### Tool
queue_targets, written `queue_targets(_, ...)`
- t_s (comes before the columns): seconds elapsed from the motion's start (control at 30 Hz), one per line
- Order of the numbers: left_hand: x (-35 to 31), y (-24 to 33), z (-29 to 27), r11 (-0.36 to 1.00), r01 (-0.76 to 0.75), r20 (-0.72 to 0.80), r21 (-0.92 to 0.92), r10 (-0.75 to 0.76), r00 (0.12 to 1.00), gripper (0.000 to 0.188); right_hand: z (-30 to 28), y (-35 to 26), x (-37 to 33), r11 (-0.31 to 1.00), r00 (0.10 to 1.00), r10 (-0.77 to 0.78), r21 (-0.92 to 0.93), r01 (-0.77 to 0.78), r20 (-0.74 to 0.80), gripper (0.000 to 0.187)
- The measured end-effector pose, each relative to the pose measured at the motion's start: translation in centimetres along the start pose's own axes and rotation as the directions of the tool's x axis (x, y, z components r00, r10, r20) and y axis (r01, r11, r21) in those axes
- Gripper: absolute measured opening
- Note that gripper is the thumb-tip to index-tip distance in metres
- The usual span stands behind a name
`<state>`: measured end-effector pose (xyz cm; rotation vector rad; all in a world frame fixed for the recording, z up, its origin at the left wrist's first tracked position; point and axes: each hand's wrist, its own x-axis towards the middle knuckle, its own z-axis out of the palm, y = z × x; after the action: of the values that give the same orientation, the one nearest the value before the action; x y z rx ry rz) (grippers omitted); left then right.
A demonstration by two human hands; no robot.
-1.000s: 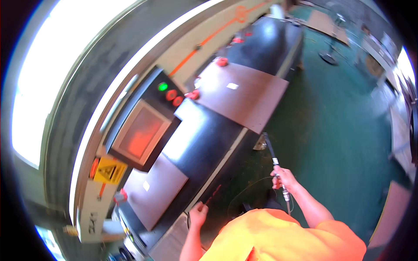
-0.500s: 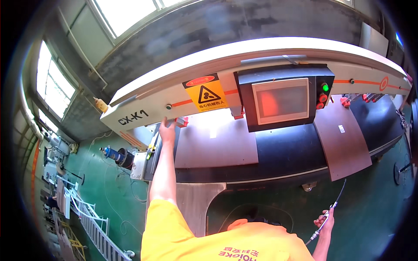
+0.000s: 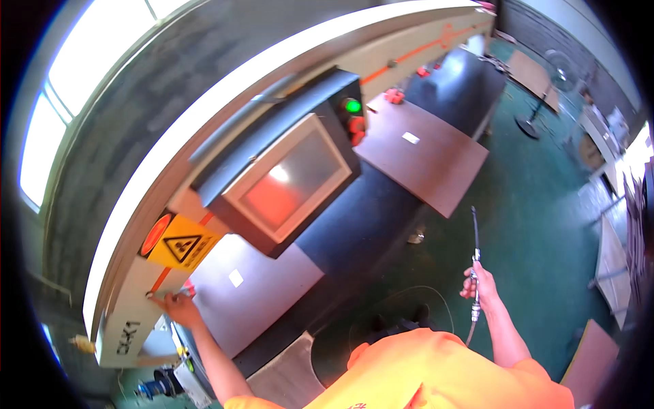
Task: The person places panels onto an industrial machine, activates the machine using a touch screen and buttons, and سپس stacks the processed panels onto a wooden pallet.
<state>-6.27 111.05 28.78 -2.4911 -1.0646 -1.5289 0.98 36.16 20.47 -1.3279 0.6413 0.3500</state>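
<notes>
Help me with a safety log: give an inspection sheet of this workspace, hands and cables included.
Surface: black machine bed; near brown panel and far brown panel on it.
Things in use: wand-like tool, dark-tipped; round button on the beam.
Clutter: brown boards at the picture's right edge.
Hands: left hand, index fingertip at the button, pressing unclear; right hand grips the tool.
Cables: thin line curving over the green floor.
Surroundings: control screen, lit green lamp, yellow warning sign, standing fan.

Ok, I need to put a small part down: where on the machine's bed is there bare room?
The dark bed shows bare between the near panel and the far panel, and again beyond the latter. It's crowded around the left hand, with a red fitting close by.
</notes>
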Motion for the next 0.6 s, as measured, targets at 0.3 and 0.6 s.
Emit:
queue_targets(0.3, -0.6, -2.0, 0.6, 0.992, 0.126, 0.173, -0.011, -0.122, 0.977, 0.038, -5.4, -2.1, 3.5, 0.997, 1.0, -0.014, -0.082, 0.016, 0.025, 0.048)
queue_targets(0.6, -31.9, 17.7, 6.2, 0.525, 0.844, 0.956, -0.106, -0.179, 0.231, 0.026, -18.2, -4.6, 10.1, 0.999, 0.999, -0.037, -0.009, 0.037, -0.019, 0.045)
